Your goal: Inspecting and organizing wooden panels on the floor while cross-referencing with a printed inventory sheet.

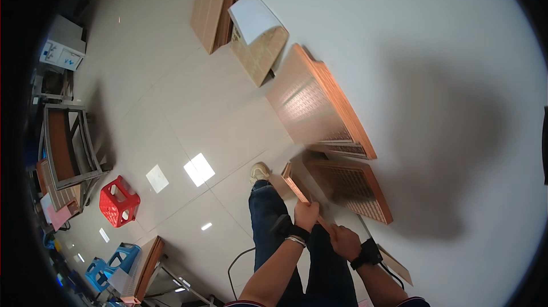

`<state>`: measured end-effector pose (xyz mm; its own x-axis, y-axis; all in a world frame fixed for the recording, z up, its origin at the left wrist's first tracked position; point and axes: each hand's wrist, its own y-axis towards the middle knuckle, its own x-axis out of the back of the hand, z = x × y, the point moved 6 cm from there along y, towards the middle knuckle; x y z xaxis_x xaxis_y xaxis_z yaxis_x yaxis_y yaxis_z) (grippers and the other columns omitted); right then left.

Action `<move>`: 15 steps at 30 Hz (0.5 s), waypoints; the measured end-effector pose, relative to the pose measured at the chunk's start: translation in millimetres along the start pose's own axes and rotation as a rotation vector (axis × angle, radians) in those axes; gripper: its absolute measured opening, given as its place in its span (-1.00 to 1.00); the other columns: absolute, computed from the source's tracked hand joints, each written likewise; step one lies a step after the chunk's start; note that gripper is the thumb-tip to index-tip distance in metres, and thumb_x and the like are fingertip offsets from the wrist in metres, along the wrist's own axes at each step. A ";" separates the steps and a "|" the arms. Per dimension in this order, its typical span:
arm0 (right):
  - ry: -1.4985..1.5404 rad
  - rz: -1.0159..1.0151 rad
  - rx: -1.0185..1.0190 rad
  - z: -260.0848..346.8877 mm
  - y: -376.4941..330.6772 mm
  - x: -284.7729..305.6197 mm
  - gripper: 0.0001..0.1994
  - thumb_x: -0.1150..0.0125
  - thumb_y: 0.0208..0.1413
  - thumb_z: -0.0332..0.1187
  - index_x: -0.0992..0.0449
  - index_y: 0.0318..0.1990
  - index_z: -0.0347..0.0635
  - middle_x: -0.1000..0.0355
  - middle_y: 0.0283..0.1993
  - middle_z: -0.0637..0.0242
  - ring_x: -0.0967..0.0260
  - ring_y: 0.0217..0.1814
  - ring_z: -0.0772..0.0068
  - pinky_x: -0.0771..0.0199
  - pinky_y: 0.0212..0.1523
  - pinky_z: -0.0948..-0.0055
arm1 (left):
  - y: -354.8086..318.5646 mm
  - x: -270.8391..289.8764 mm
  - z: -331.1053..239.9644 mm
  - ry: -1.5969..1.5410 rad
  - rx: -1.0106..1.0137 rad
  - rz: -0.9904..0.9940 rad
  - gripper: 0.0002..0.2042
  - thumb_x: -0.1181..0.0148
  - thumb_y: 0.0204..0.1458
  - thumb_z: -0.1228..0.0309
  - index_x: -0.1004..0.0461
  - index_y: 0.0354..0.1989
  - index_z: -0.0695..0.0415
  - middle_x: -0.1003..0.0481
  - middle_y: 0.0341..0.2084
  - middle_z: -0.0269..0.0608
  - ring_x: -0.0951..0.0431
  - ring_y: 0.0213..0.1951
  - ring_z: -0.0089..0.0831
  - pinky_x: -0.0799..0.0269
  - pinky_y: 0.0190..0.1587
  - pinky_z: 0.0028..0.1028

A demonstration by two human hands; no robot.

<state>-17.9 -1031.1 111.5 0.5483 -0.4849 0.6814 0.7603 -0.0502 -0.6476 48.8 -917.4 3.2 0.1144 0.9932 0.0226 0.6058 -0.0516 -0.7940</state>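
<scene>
My left hand (306,215) is closed around the upper edge of a thin wooden board (297,189), which I see almost edge-on in front of my legs. Closer to me, my right hand (346,242) grips the same board farther along that edge. The board's faces are mostly hidden, and its far end points toward the floor by my shoe. Just right of it, a brown ribbed panel (342,184) leans on the white wall. Beyond stands a larger panel (308,99) with an orange-brown wood-grain edge and a shiny face.
Farther off, brown panels (210,10) and a beige board (262,53) with a white sheet (255,17) lean at the wall. Leftward are a red stool (120,204), a metal frame (71,144), blue stools (121,257) and stacked boards (140,273). A black cable (231,270) lies near my leg.
</scene>
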 end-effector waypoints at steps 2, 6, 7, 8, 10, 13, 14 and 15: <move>-0.017 0.013 0.012 27.2 21.0 15.5 -0.82 0.08 -0.02 -0.34 -0.33 -0.26 -0.18 -0.35 -0.47 0.12 -0.32 -0.42 0.06 -0.32 -0.41 0.20 | 7.8 22.8 -38.2 -0.036 0.032 -0.002 -0.86 0.03 -0.23 0.49 -0.37 -0.63 0.34 -0.33 -0.80 -0.18 -0.39 -0.72 -0.43 -0.31 -0.69 -0.45; 0.041 -0.010 0.064 69.2 77.8 26.9 -0.83 -0.02 -0.09 -0.33 -0.33 -0.35 -0.20 -0.35 -0.45 0.10 -0.32 -0.42 0.05 -0.33 -0.44 0.15 | 43.6 67.0 -96.3 0.099 -0.064 -0.081 -0.80 0.01 -0.22 0.43 -0.31 -0.47 0.33 -0.40 -0.68 0.01 -0.46 -0.56 -0.18 -0.36 -0.53 -0.35; 0.040 -0.008 0.061 75.0 91.7 29.4 -0.83 -0.02 -0.09 -0.33 -0.33 -0.35 -0.20 -0.35 -0.45 0.10 -0.32 -0.42 0.05 -0.33 -0.44 0.15 | 54.7 72.6 -107.9 0.205 0.024 -0.063 -0.71 0.00 -0.22 0.40 -0.24 -0.31 0.30 -0.44 -0.57 0.13 -0.48 -0.44 -0.01 -0.40 -0.41 -0.27; 0.058 -0.034 0.089 81.9 104.5 33.9 -0.82 -0.02 -0.09 -0.34 -0.33 -0.32 -0.20 -0.35 -0.45 0.10 -0.32 -0.43 0.05 -0.33 -0.45 0.16 | 66.6 75.1 -116.9 0.206 0.027 -0.062 -0.71 0.00 -0.22 0.40 -0.24 -0.31 0.30 -0.44 -0.57 0.13 -0.48 -0.44 -0.01 -0.40 -0.41 -0.27; 0.089 -0.053 0.120 99.4 128.9 37.9 -0.81 -0.03 -0.10 -0.35 -0.32 -0.29 -0.20 -0.35 -0.45 0.09 -0.32 -0.44 0.05 -0.34 -0.45 0.16 | 87.5 87.6 -143.4 0.188 -0.180 -0.129 -0.68 0.01 -0.21 0.40 -0.22 -0.26 0.31 -0.43 -0.57 0.15 -0.48 -0.44 -0.03 -0.40 -0.40 -0.27; 0.110 -0.120 0.150 113.8 161.4 50.3 -0.77 -0.05 -0.12 -0.38 -0.31 -0.25 -0.19 -0.35 -0.46 0.11 -0.32 -0.45 0.05 -0.35 -0.46 0.20 | 105.4 96.1 -186.1 0.144 -0.123 -0.114 -0.70 0.01 -0.21 0.41 -0.22 -0.29 0.32 -0.44 -0.57 0.13 -0.48 -0.46 -0.04 -0.40 -0.41 -0.28; 0.091 -0.111 0.135 115.1 172.3 54.2 -0.75 -0.07 -0.13 -0.39 -0.31 -0.24 -0.19 -0.35 -0.46 0.12 -0.33 -0.44 0.07 -0.36 -0.45 0.22 | 108.7 97.0 -203.5 0.146 -0.094 -0.108 -0.70 0.01 -0.22 0.43 -0.22 -0.28 0.33 -0.44 -0.56 0.12 -0.49 -0.47 -0.07 -0.40 -0.43 -0.30; 0.072 -0.102 0.118 114.6 181.5 58.3 -0.74 -0.09 -0.14 -0.40 -0.31 -0.22 -0.18 -0.34 -0.46 0.14 -0.33 -0.43 0.09 -0.37 -0.45 0.24 | 119.1 94.5 -204.0 0.155 -0.097 -0.099 -0.70 0.01 -0.22 0.43 -0.22 -0.28 0.33 -0.44 -0.56 0.12 -0.49 -0.47 -0.07 -0.40 -0.43 -0.30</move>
<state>192.0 -968.4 72.8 0.4431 -0.5439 0.7127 0.8487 -0.0015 -0.5288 292.3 -851.0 34.7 0.1656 0.9663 0.1972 0.6926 0.0284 -0.7208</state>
